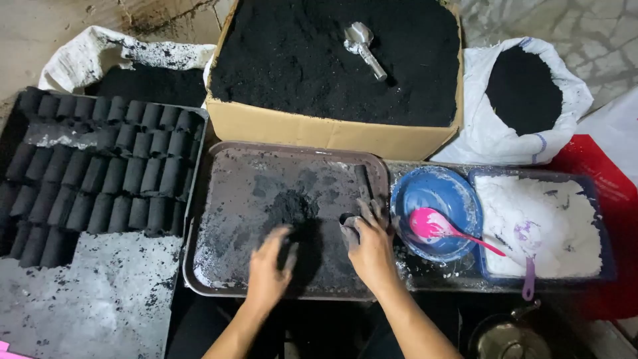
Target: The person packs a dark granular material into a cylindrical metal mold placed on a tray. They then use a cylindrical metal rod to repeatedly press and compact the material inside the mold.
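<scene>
Left hand point(269, 266) scoops black powder point(292, 209); right hand point(369, 242) grips a small tube point(350, 223).

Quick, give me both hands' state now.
Left hand: open, pressing the black powder pile.
Right hand: closed around a small dark tube.

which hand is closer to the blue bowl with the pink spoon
Right. The right hand is on the tray just left of the blue bowl, almost at its rim. The left hand sits farther left, on the black powder pile.
</scene>
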